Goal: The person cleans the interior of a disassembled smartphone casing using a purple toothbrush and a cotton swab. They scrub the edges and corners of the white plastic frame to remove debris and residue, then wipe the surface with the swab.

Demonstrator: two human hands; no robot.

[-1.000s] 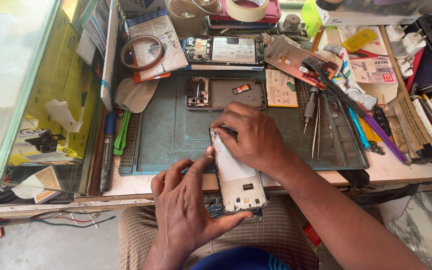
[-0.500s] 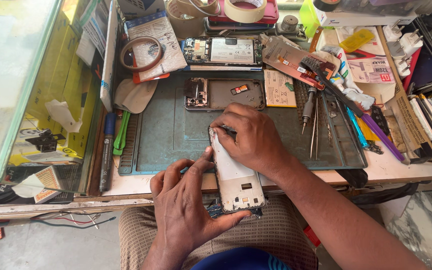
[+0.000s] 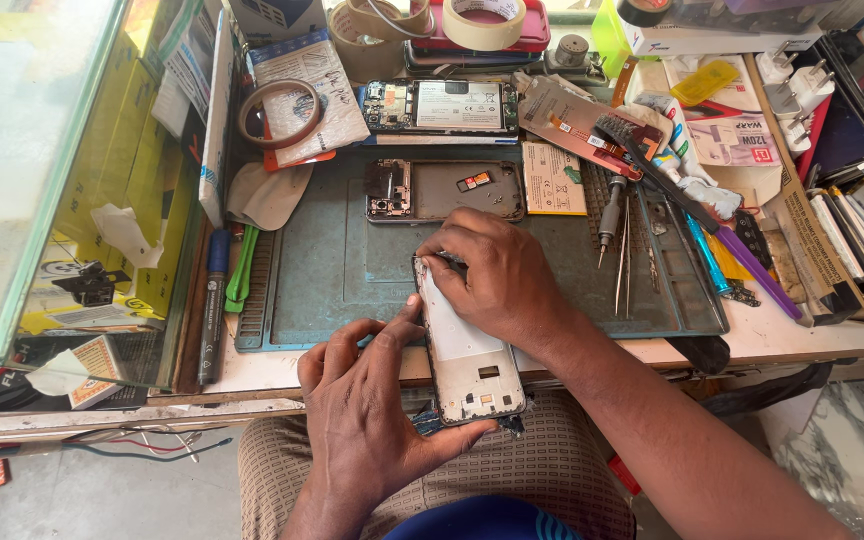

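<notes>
Phone frame (image 3: 469,365) lies lengthwise over the table (image 3: 812,335) edge, lower end above the lap. Left hand (image 3: 367,420) cradles the lower end, thumb on the left rim, fingers grasping. Right hand (image 3: 497,275) curls over the top end, fingertips pinching at the top edge. Judgement: keep the frame flat on the green mat (image 3: 352,270), support close to the working point, and apply small, even force to avoid bending.

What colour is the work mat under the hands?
Dark teal-green mat, clearest in the head view.

Cluttered workbench (image 3: 812,340), glass case (image 3: 22,170), marble floor (image 3: 842,450).
</notes>
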